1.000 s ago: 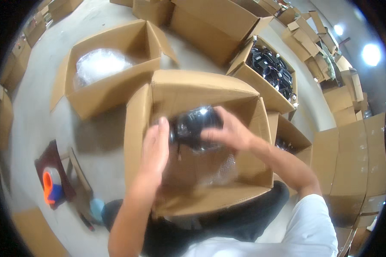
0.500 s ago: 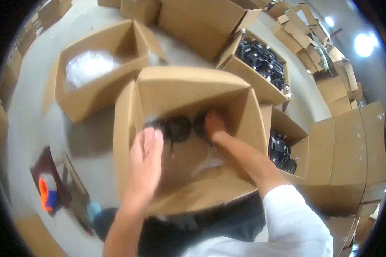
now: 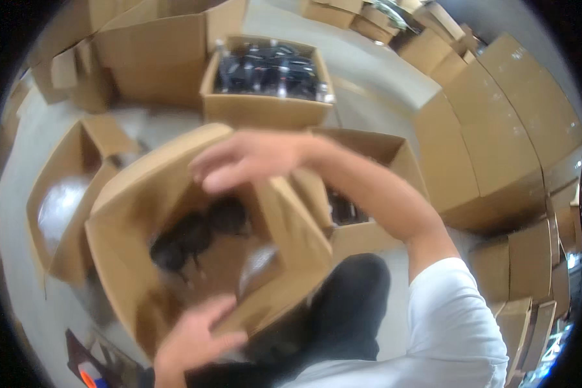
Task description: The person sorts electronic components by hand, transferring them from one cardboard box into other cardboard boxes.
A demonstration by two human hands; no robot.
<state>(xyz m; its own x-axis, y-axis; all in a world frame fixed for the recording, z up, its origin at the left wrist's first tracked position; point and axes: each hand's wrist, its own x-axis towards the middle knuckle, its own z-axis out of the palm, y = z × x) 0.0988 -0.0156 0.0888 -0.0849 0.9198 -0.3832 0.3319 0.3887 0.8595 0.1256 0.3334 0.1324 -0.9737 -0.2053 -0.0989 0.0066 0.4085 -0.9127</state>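
An open cardboard box (image 3: 119, 271) stands before me. On its floor lie about three round black objects in a row, among them a black rounded piece (image 3: 226, 216) at the right end; thin leads hang from them, and their kind is unclear. A crumpled piece of clear bubble wrap (image 3: 257, 268) rests beside them. My right hand (image 3: 255, 158) is in the air over the box's far right side, slightly blurred, holding nothing, with thumb and fingers apart. At the near side, my left hand (image 3: 197, 333) hovers by the box's edge, empty, its thumb spread from the fingers.
Beyond the box, a carton packed with black devices (image 3: 271, 71) stands on the floor. Another carton (image 3: 388, 155) sits to the right, partly behind my forearm. A carton with clear plastic wrap (image 3: 61, 207) is at left. Tall cardboard boxes (image 3: 498, 129) stand at right.
My right hand has let go of a black object and risen out of the box. My left hand has drawn back toward me. The view has turned to the right.
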